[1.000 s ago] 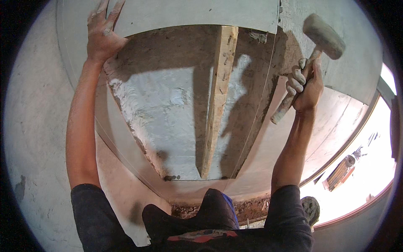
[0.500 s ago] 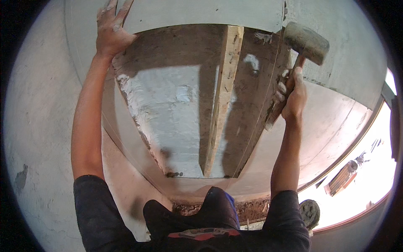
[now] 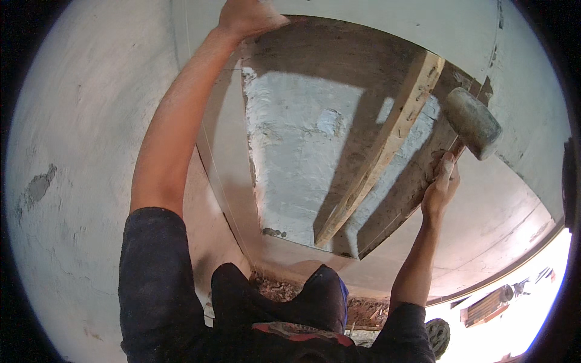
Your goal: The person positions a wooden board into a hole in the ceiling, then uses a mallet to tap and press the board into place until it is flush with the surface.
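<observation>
My right hand is closed round the handle of a rubber mallet, whose grey head stands beside the far right corner of a bare, rough patch. My left hand reaches to the top of the picture and rests by the lower edge of a large pale panel. Its thumb side is stretched out, while the fingertips are cut off by the frame. A wooden batten with several nails in it runs slantwise across the patch.
Pale panels border the patch on the right, and a thin string runs along its left. A plastered wall rises at far left. Below lie brown rubble and a round, dirty object. Bright light fills the lower right.
My view has swung, so the batten now slants and the patch sits farther right. My left hand has slipped partly out of the top. The mallet stays in my right hand.
</observation>
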